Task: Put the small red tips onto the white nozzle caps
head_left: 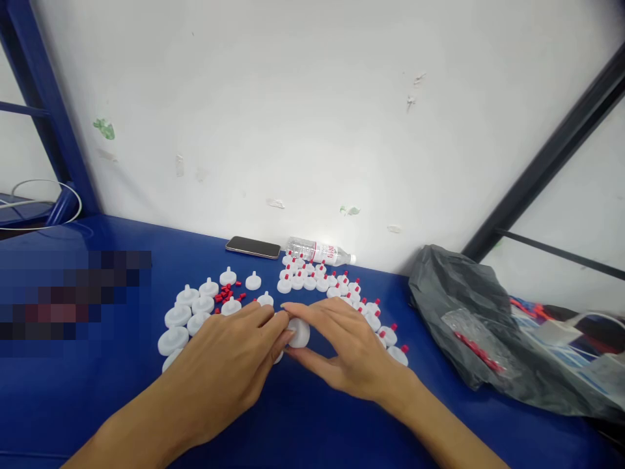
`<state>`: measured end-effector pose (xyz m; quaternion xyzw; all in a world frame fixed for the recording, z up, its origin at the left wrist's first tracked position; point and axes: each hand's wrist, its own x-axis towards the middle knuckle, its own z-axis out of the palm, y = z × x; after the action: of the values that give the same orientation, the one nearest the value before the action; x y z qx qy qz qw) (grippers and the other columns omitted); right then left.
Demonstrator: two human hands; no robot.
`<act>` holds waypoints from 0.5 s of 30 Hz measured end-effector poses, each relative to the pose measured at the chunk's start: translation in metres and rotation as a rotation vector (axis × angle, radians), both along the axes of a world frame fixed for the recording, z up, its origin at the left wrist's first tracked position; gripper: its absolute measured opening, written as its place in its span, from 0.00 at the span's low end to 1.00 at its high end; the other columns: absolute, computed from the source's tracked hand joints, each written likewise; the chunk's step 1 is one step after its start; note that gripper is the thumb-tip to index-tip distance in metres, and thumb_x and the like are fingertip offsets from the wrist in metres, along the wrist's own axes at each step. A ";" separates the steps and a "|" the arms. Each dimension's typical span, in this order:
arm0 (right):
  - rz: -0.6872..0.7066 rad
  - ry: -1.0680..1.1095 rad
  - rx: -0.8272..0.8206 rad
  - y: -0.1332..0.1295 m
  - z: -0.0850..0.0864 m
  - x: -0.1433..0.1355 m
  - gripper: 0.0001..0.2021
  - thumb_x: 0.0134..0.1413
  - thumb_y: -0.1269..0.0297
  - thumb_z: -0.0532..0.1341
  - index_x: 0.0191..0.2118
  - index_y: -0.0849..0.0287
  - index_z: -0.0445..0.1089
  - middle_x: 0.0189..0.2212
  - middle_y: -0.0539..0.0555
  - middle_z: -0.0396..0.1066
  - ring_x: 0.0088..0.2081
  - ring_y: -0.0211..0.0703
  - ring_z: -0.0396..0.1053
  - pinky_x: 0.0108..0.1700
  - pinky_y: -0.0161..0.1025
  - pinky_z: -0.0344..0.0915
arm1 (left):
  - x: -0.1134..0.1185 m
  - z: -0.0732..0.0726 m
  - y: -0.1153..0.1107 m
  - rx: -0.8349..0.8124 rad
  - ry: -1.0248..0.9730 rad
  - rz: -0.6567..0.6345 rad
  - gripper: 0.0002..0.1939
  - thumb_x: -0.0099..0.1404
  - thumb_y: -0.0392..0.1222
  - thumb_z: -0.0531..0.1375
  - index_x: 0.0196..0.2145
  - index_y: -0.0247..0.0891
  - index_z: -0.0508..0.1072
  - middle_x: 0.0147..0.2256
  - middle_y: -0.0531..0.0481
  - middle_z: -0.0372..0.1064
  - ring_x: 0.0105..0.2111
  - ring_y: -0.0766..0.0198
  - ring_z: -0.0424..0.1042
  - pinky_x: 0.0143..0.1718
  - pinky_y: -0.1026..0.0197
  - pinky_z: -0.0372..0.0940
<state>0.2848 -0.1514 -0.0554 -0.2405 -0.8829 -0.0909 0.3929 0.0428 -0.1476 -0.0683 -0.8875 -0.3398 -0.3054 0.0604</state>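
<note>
My right hand [349, 348] grips a round white nozzle cap [299, 333] between thumb and fingers, its flat round face showing. Meeting it from the other side, my left hand [239, 348] has its fingertips pinched together at the cap's far side; what they pinch is hidden. Beyond my left hand stand several white nozzle caps with bare spouts [178, 316]. Among them lies a small heap of red tips [227, 293]. Behind and right of my right hand are rows of white nozzle caps with red tips on their spouts [310, 282].
A dark phone [252, 247] and a clear plastic bottle [319, 251] lie along the white wall. On the right, a dark plastic bag [442, 306] carries a clear bag of red pieces [478, 352]. The blue tabletop [303, 423] spans beneath everything.
</note>
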 end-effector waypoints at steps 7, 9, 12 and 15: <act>-0.274 0.117 0.241 0.024 0.010 0.035 0.08 0.78 0.68 0.71 0.56 0.52 0.80 0.45 0.51 0.91 0.38 0.45 0.86 0.49 0.48 0.74 | -0.017 0.029 -0.012 -0.245 -0.362 -0.009 0.28 0.90 0.50 0.47 0.29 0.45 0.64 0.25 0.59 0.68 0.25 0.63 0.66 0.33 0.55 0.61; -0.394 0.195 0.241 0.030 0.014 0.046 0.05 0.76 0.66 0.71 0.53 0.52 0.82 0.41 0.51 0.90 0.37 0.48 0.86 0.47 0.48 0.74 | -0.027 0.034 -0.006 -0.309 -0.330 0.060 0.30 0.90 0.55 0.46 0.28 0.45 0.61 0.24 0.59 0.66 0.24 0.62 0.63 0.32 0.55 0.60; -0.372 0.185 0.232 0.030 0.015 0.046 0.07 0.76 0.66 0.71 0.55 0.52 0.81 0.42 0.53 0.90 0.38 0.49 0.85 0.48 0.49 0.75 | -0.035 0.023 0.016 -0.195 -0.158 0.087 0.24 0.87 0.54 0.49 0.34 0.47 0.74 0.32 0.54 0.75 0.33 0.56 0.72 0.33 0.55 0.62; -0.242 0.104 0.214 0.024 0.011 0.031 0.10 0.77 0.67 0.71 0.58 0.51 0.79 0.45 0.53 0.90 0.38 0.47 0.84 0.50 0.49 0.74 | -0.033 -0.001 0.036 -0.139 0.001 0.111 0.19 0.85 0.45 0.51 0.48 0.49 0.82 0.45 0.48 0.81 0.44 0.53 0.80 0.33 0.56 0.66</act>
<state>0.3163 -0.1272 -0.0446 -0.3063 -0.8112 -0.2184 0.4476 0.0094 -0.1112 -0.0688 -0.8694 -0.4088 -0.2770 0.0159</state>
